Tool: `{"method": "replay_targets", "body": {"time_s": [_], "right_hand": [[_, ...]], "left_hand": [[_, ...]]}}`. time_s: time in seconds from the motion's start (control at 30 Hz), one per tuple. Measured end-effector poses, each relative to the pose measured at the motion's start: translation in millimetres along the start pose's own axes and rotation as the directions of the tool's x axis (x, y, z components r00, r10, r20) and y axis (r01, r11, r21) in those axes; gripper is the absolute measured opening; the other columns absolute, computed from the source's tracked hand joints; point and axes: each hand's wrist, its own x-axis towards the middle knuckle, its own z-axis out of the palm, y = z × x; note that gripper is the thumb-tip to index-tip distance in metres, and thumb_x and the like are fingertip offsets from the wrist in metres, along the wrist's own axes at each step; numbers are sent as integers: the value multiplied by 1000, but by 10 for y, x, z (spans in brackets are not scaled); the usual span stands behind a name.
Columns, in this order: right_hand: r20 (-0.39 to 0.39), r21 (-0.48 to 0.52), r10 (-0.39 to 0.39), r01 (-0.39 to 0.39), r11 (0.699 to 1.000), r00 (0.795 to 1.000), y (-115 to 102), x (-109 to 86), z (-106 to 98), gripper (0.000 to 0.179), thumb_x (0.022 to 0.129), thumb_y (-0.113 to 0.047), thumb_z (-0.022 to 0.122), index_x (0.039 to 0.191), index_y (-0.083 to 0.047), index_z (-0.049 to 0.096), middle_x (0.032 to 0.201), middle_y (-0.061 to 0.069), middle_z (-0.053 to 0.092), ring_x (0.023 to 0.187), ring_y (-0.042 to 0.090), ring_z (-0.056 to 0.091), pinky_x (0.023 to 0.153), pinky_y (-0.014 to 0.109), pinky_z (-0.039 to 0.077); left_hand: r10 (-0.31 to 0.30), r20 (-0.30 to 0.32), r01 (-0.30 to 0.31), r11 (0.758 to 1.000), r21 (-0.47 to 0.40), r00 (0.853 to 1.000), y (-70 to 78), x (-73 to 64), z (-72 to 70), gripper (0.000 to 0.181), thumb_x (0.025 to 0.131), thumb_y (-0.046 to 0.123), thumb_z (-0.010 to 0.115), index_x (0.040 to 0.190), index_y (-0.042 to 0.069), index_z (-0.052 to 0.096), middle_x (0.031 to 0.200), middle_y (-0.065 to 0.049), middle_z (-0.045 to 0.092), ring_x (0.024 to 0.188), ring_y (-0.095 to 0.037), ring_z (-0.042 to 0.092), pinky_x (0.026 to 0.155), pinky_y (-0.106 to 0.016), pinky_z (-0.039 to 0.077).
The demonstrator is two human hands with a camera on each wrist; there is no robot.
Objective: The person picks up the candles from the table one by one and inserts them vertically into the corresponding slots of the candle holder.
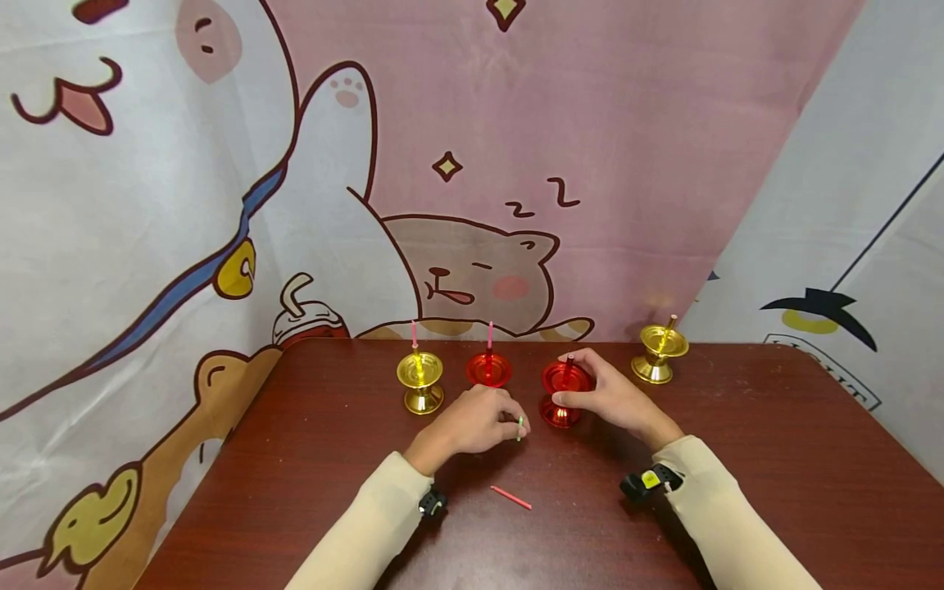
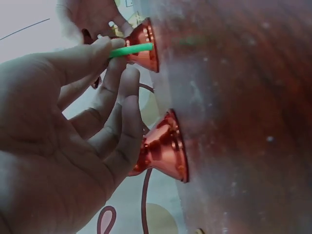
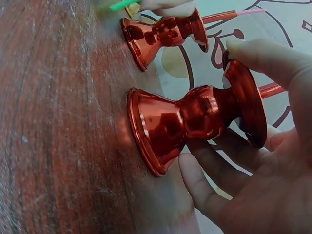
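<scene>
While the patterned cloth (image 1: 627, 164) forms the background behind the far edge, the brown tabletop (image 1: 774, 475) is the work surface. The four candle holders line up nearer its far edge. The broadest room for moving lies to the right of the right hand (image 1: 615, 397) and in front of both hands; the gap between the left hand (image 1: 475, 422) and the right red holder (image 1: 558, 410) is narrow.

The right hand holds the right red holder by its dish, with the thumb at the rim and fingers curled behind. This holder stands upright, long axis vertical, base down and central tube up. The middle red holder (image 1: 478, 377) stands just beyond the left hand, which partly covers it in the head view. The left gold holder (image 1: 424, 400) and the right gold holder (image 1: 653, 370) stand at the ends of the row, both upright.

The left hand pinches the green candle (image 2: 131, 50) between thumb and fingertips. The candle is above the tabletop, between the two red holders as seen from the head; its long axis is near vertical, free end down. The loose candle (image 1: 511, 497) lies flat nearer the person, its long axis slanting toward the front right.
</scene>
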Motion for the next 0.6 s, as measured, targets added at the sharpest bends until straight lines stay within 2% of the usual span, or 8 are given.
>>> {"method": "replay_targets", "body": {"time_s": [0.2,0.33,0.47,0.6], "right_hand": [[47,9,-9,9,1000,999,-8,-2,0,62,95,-11,85,145,2,50,129,20,71,117,30,69,95,27,57],[98,17,-18,17,1000,995,-13,3,-3,61,96,-11,85,145,0,51,128,18,71,116,30,69,95,30,58],[132,22,-30,28,999,991,-12,8,-3,61,97,-10,84,146,0,50,129,19,70,117,31,69,96,31,58],[146,28,-34,30,999,989,-10,11,2,62,96,-10,85,147,0,50,129,19,69,118,32,68,97,31,58]], "left_hand": [[10,-78,-12,1000,-26,997,80,5,-73,8,103,14,79,104,12,86,94,10,76,85,-4,65,78,-25,54],[19,-150,-26,999,-40,988,150,20,-85,9,104,15,77,107,11,85,95,8,77,90,-6,67,81,-26,55],[26,-248,-45,996,-74,968,204,31,-84,8,105,14,77,108,11,82,101,4,77,95,-9,69,86,-29,57],[13,-348,-53,993,-106,937,250,37,-89,9,106,16,74,110,13,81,107,3,77,102,-12,69,93,-33,56]]}}
